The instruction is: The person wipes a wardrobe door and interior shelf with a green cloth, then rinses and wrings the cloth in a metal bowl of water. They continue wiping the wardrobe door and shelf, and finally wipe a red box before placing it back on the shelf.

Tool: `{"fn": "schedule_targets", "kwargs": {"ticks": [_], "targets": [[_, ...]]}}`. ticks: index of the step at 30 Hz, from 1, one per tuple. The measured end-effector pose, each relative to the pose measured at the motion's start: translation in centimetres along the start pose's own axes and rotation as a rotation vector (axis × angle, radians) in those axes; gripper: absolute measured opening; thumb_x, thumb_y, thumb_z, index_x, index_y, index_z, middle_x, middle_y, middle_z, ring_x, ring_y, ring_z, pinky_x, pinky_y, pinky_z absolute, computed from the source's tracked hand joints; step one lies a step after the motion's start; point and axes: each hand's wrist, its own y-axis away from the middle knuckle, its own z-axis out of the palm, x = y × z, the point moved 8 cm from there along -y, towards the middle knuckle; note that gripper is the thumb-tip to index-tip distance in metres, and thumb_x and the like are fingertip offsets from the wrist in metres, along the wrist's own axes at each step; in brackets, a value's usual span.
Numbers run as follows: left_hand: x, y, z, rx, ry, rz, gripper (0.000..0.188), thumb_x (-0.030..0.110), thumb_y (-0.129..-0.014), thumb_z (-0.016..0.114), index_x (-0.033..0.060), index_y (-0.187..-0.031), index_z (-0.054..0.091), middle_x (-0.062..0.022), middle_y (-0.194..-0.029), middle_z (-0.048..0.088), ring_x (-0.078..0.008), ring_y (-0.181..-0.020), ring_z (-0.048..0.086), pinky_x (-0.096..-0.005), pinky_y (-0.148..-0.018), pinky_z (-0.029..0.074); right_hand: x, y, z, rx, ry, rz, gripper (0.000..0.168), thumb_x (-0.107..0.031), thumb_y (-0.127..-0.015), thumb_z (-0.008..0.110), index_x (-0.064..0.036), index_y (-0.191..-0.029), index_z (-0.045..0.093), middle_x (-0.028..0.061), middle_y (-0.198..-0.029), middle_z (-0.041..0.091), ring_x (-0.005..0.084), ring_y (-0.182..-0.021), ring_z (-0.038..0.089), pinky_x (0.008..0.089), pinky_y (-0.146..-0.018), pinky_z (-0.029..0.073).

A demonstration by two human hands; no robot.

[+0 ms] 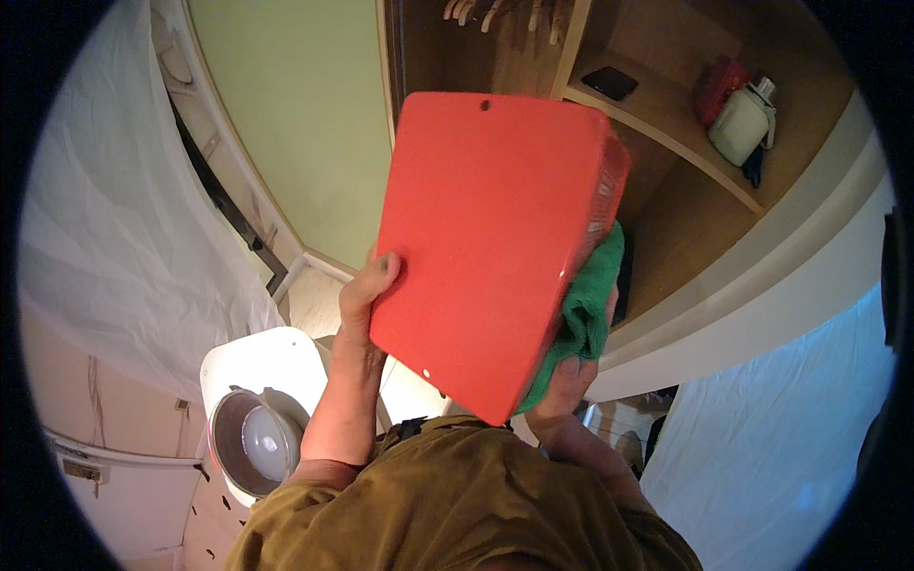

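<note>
A red plastic container (478, 235) with a broad flat face and a slotted side is held tilted in front of my body. My left hand (368, 292) grips its left edge, the thumb on the flat face and the fingers hidden behind. Along the lower right side, my right hand (571, 382) holds a bunched green cloth (589, 307) against the container; part of that hand is hidden by the cloth. A grey bucket (219, 446) with liquid inside stands on a white stool (250, 350) at the lower left.
To the right is an open wooden cupboard with a shelf (664, 135), bearing a dark phone-like slab (609, 83), a pale green bottle (739, 125) and a red object (721, 89). Wooden hangers (493, 14) hang at the top. Translucent sheeting (114, 214) drapes on the left.
</note>
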Motion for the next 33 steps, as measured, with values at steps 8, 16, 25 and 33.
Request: {"fn": "schedule_targets", "kwargs": {"ticks": [8,16,25,33], "targets": [[-1.9,1.3,-0.8,-0.099,0.116,-0.147,0.079,0.022,-0.072,0.074,-0.0079,-0.137,0.039,-0.0210,-0.131,0.054,-0.0313,-0.117,0.056,-0.0410,-0.099,0.045,-0.6,-3.5,0.7,-0.256,0.107,-0.001,0.091,-0.064,-0.093,0.029,0.005,-0.150,0.015,0.0297,-0.156,0.002,0.0442,-0.145,0.008,0.0510,-0.116,0.010],[-2.9,1.8,1.7,-0.133,0.152,-0.153,0.093,0.017,-0.061,0.072,-0.0022,-0.144,0.034,-0.0191,-0.133,0.051,-0.0315,-0.120,0.053,-0.0413,-0.102,0.042,0.4,-7.1,-1.4,-0.160,0.013,0.199,0.083,-0.049,-0.093,0.039,0.005,-0.150,0.013,0.0260,-0.155,0.014,0.0401,-0.143,0.015,0.0483,-0.115,0.014],[0.6,1.7,4.1,-0.031,-0.028,0.122,0.106,0.021,-0.057,0.073,0.0011,-0.149,0.024,-0.0185,-0.137,0.047,-0.0311,-0.123,0.051,-0.0417,-0.104,0.041,-0.2,-2.3,0.0,-0.184,-0.393,0.443,0.097,-0.026,-0.084,0.060,0.003,-0.150,-0.004,0.0231,-0.148,0.025,0.0322,-0.134,0.033,0.0441,-0.110,0.028],[2.0,1.4,5.8,-0.118,-0.315,0.386,0.132,0.047,-0.058,0.086,0.0043,-0.154,0.006,-0.0193,-0.142,0.042,-0.0287,-0.129,0.046,-0.0385,-0.108,0.034,1.9,0.0,-1.4,-0.032,-0.382,0.516,0.088,-0.007,-0.080,0.067,0.000,-0.149,0.013,0.0127,-0.126,0.050,0.0198,-0.109,0.053,0.0377,-0.096,0.044]]}}
